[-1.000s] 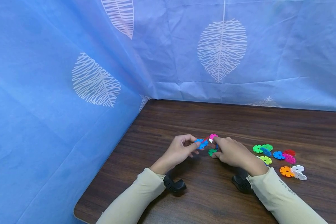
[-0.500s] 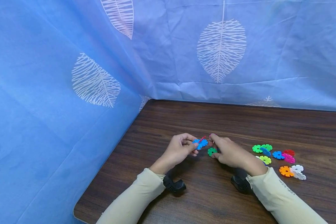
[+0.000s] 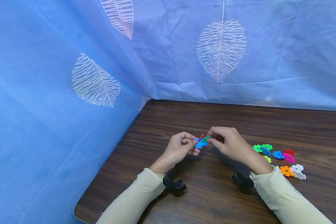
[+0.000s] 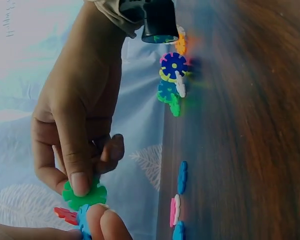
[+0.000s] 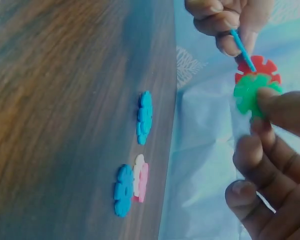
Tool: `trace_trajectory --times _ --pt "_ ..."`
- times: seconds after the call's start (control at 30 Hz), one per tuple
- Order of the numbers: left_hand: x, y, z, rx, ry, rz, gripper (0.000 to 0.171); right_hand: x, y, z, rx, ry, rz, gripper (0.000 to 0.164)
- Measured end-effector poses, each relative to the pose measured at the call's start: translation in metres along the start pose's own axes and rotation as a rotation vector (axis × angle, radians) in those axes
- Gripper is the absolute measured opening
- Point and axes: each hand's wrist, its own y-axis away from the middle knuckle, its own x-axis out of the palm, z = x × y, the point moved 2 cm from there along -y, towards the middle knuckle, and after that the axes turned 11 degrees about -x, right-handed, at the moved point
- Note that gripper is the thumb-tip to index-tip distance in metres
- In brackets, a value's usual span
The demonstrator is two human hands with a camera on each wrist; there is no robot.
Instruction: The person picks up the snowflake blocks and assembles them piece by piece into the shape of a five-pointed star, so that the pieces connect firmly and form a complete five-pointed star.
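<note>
In the head view my left hand (image 3: 179, 147) pinches a blue notched flower disc (image 3: 200, 145) between thumb and fingers. A red flower disc (image 5: 264, 65) stands at an angle to the blue one, joined to it. Thumb and fingertips of my right hand (image 3: 231, 144) hold a green flower disc (image 4: 94, 196) at the blue disc's edge. Whether the green disc's slot sits in the blue one, I cannot tell. Under the hands on the table lie two loose blue discs (image 5: 145, 117), a pink disc (image 5: 144, 184) and a white disc (image 5: 137, 175).
To the right on the dark wooden table (image 3: 201, 199) lie several more flower discs: green (image 3: 257, 148), blue (image 3: 278, 155), pink (image 3: 289, 158), orange (image 3: 286, 171) and white (image 3: 298, 168). A blue leaf-patterned cloth (image 3: 179, 62) hangs behind and at the left.
My right hand has picked up the green disc from the table and brought it up and left to the blue disc. The left hand has shifted slightly left with its joined discs.
</note>
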Motion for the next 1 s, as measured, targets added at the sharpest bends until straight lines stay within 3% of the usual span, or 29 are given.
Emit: trace_trajectory --times 0.6,1.0 --pt "-0.0025 0.0010 -0.0015 -0.029 0.052 0.015 0.013 0.0026 -0.0013 0.0033 -0.079 -0.002 -0.011 0.024" --pt "-0.0027 0.0022 -0.0034 0.000 0.056 0.022 0.011 0.0042 -0.0023 0.0066 -0.167 0.027 -0.050 0.028"
